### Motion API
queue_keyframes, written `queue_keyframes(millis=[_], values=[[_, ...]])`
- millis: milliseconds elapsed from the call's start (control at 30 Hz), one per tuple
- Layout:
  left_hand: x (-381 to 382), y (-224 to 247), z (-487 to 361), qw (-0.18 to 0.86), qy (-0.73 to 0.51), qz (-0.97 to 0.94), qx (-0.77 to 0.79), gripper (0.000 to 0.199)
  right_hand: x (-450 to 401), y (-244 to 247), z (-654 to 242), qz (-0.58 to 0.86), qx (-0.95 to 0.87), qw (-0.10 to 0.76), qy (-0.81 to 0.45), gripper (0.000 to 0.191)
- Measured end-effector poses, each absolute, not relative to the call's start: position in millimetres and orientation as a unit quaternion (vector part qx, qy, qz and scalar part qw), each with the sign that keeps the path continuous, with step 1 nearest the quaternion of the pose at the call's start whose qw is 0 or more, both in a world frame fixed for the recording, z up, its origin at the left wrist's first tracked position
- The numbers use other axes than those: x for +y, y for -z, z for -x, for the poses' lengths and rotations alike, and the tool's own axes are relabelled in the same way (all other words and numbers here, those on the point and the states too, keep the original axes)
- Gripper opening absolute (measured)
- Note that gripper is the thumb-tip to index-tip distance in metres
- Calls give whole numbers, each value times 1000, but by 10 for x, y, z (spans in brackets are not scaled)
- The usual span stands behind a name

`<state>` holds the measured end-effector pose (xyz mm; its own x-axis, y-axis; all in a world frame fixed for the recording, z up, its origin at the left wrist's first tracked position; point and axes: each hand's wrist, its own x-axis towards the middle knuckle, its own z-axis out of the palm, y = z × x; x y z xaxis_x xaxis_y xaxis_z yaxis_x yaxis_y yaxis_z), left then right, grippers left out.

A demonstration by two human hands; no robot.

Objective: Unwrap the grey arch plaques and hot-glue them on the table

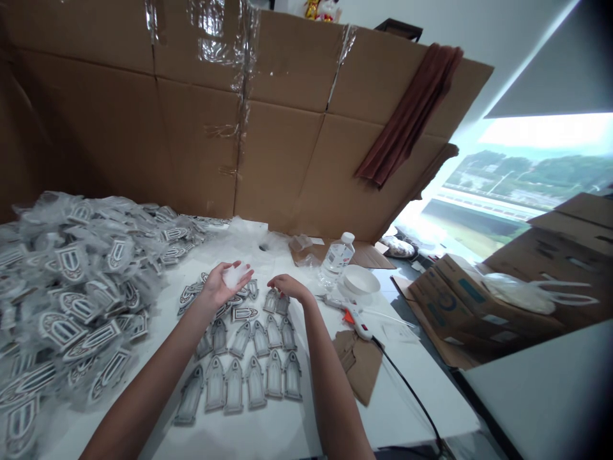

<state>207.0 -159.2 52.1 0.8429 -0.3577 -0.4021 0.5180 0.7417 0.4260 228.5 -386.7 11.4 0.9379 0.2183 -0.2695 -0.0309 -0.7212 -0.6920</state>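
Note:
My left hand (226, 285) is turned palm up, with a small pile of translucent white pieces (235, 276) resting in the palm under partly curled fingers. My right hand (290, 287) bends down over the far end of the rows, fingers drawn together; whatever is between the fingertips is too small to make out. Below it lie arched window-shaped frames (233, 385), set out side by side in rows on the white table (268, 429). One arched frame with a brown-and-white face (244, 314) lies sideways between my hands. More frames lie in a loose pile behind my left hand.
A big heap of bagged arched frames (71, 300) covers the left side. To the right are a clear bottle (339, 255), a white bowl (361, 281), a hot glue gun (357, 321) with its black cord, and cardboard scraps (366, 374). A cardboard wall (282, 153) stands behind.

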Motion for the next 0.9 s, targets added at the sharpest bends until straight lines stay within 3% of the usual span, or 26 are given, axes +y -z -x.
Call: queue_keyframes(millis=[267, 700, 900], values=[[-1590, -524, -2070, 922, 236, -269, 147, 17, -3894, -94, -2264, 918, -17, 354, -178, 39], [-1591, -572, -2050, 922, 234, -269, 150, 18, -4082, -114, -2271, 962, 59, 255, -75, 35], [-1590, -559, -2053, 922, 233, -271, 150, 17, -4070, -15, -2278, 964, 89, 222, -111, 36]])
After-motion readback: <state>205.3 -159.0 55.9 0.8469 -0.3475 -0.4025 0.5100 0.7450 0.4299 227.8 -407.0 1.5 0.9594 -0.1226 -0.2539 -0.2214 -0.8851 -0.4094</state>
